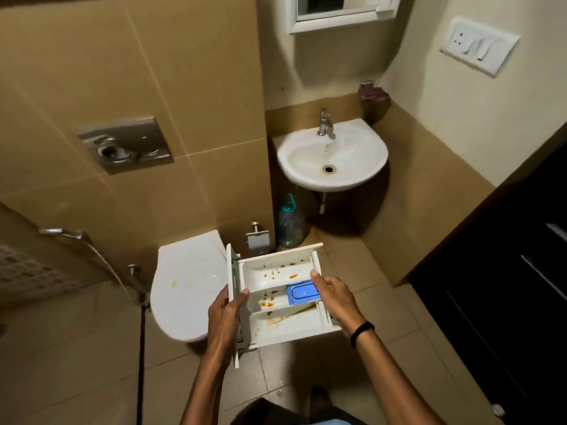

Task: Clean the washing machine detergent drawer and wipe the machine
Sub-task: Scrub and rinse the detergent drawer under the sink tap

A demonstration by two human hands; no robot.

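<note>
holding the white detergent drawer (277, 297) in the air over the tiled bathroom floor (362, 391), the person grips it from both sides: the left hand (225, 314) is clamped on the front-panel end with the thumb over the rim, and the right hand (333, 294) is clamped on the opposite side wall, a black band (362, 331) on that wrist. the drawer is tilted, open side up. its compartments hold orange-brown spots and a brown smear of residue, and a blue insert (302, 292) sits in the middle compartment by the right fingers. no brand or writing can be read on it. just beside the drawer on the left is a white toilet (187, 286) with its lid shut, a hand sprayer (66, 233) on the wall further left. ahead, well apart, a white wall basin (333, 156) with a chrome tap (325, 124) hangs above a clear water jug (290, 220) with a teal handle standing on the floor; the jug looks almost empty. a dark cabinet (506, 289) fills the right edge, and a switch plate (480, 46) is on the wall above.
</note>
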